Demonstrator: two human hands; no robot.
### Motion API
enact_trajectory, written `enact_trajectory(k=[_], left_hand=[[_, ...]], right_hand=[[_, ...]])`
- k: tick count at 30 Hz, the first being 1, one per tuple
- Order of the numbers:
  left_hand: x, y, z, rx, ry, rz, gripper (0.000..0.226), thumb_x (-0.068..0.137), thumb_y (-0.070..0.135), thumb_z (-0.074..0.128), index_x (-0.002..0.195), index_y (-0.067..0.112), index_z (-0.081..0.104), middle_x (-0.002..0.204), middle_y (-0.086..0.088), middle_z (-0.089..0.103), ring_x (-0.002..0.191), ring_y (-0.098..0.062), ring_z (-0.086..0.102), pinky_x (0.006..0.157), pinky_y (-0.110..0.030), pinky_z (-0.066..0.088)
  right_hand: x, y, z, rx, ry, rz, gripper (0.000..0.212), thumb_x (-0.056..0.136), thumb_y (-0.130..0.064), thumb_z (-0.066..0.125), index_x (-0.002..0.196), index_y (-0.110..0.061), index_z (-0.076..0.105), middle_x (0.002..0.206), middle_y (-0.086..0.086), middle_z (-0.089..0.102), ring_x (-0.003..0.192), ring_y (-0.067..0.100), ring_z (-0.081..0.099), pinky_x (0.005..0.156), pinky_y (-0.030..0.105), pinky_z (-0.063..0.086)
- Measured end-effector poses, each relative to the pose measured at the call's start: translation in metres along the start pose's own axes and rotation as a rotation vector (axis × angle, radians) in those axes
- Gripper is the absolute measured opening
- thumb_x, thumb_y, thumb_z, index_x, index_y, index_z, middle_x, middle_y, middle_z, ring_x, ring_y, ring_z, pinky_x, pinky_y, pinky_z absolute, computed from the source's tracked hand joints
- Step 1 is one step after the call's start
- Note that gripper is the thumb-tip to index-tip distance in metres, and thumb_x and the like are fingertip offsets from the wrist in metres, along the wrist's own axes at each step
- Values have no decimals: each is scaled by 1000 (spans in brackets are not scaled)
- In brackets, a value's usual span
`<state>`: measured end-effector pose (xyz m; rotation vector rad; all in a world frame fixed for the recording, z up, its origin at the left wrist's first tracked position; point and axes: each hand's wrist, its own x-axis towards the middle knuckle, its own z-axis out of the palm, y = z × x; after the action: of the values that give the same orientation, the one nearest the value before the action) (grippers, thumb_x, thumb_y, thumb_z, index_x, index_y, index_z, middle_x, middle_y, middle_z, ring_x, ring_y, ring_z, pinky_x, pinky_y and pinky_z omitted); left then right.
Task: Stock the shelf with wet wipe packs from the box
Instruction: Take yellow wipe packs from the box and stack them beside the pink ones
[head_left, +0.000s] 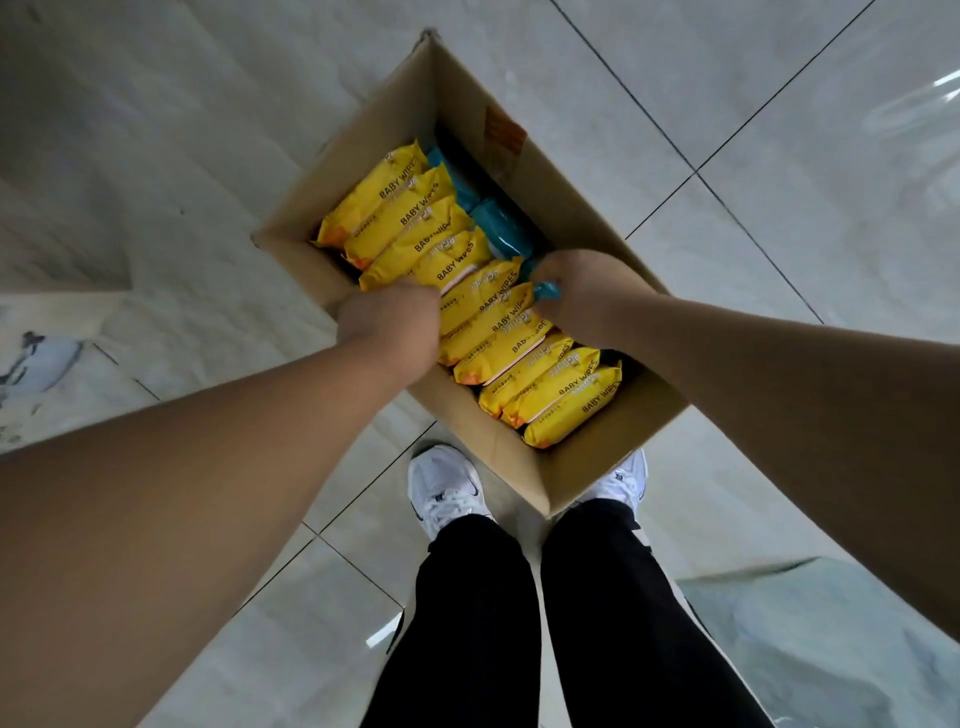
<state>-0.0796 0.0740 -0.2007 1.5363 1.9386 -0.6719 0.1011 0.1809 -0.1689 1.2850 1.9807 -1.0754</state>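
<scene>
Reaching both bare hands into an open cardboard box (363, 150) on a pale tiled floor (779, 182). Recording yellow BABY WIPES packs (410, 208) standing on edge in one row through the box, some beyond the fingers, some nearer the body than the fingers. Clenching the left hand (389, 317) over the left ends of the middle yellow packs (488, 306), with fingers curling down out of sight between packs and box wall. Clenching the right hand (582, 291) over the right ends of the same packs, with fingertips hidden. Grasping those packs between the two hands, all still lying inside the box. Noting a teal pack corner (545, 291) poking out just under the right hand, touching it; cannot tell whether gripped as well. Noting further teal packs (498, 228) lying just beyond the right fingers, along the right box wall. Standing in white trainers (447, 493) and black trousers (478, 623), toes just beside the near box corner.
</scene>
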Motion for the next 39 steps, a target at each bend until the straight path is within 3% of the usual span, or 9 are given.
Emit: enact_trajectory(k=[4,8,12,15,22,25,29,34,39], left_hand=[[20,-3,14,-137,-55,-4,35,92,29,58,127,31,61,126,-4,60,107,-32,64,82,-46,56],[28,2,20,-167,0,-5,32,93,38,60,122,26,67,122,-7,62,106,-32,64,80,-43,56],[36,9,26,-118,12,-39,38,92,45,63,119,19,66,118,-10,60,105,-32,64,73,-39,51],[38,10,27,-117,37,-79,30,93,39,63,113,17,68,115,-9,61,103,-31,65,67,-36,44],[24,2,7,-318,88,40,4,93,22,59,94,20,63,114,-7,54,110,-30,50,72,-40,47],[12,-2,-6,-424,148,101,10,93,17,55,85,19,50,99,-9,57,95,-31,54,67,-40,47],[-20,-2,-28,-547,162,88,14,99,14,48,90,18,40,75,-6,51,67,-29,46,56,-33,29],[-63,-6,-74,-668,279,74,5,101,13,46,97,10,47,76,-8,54,66,-31,49,56,-34,31],[-104,-13,-147,-716,368,45,7,101,10,46,95,11,48,72,7,46,67,-21,44,59,-29,26]], right_hand=[[22,-2,11,-30,-50,-11,36,97,-23,55,133,-25,59,112,9,64,88,26,65,69,35,55],[37,2,18,-104,-41,-38,34,97,-19,54,129,-23,63,115,10,66,95,28,65,71,31,49],[50,5,23,-177,-58,-46,29,99,-23,55,125,-23,66,115,9,67,97,29,66,77,33,55],[56,3,27,-252,-61,-57,21,98,-20,57,116,-19,70,112,8,69,96,30,67,82,35,58],[32,8,17,-212,-26,-138,11,94,-12,55,92,-23,57,91,4,63,85,27,63,62,30,44],[13,8,5,-180,-34,-189,14,95,-13,51,102,-24,56,86,3,62,80,25,61,64,35,51],[-17,4,-16,-106,23,-199,12,95,-14,50,92,-26,48,81,3,60,76,27,58,63,37,50],[-67,-4,-64,-21,81,-209,5,101,-23,45,96,-24,45,83,8,60,76,30,57,65,43,52],[-125,-17,-115,108,169,-223,15,102,-24,46,89,-29,42,74,1,55,71,27,53,62,38,46]])
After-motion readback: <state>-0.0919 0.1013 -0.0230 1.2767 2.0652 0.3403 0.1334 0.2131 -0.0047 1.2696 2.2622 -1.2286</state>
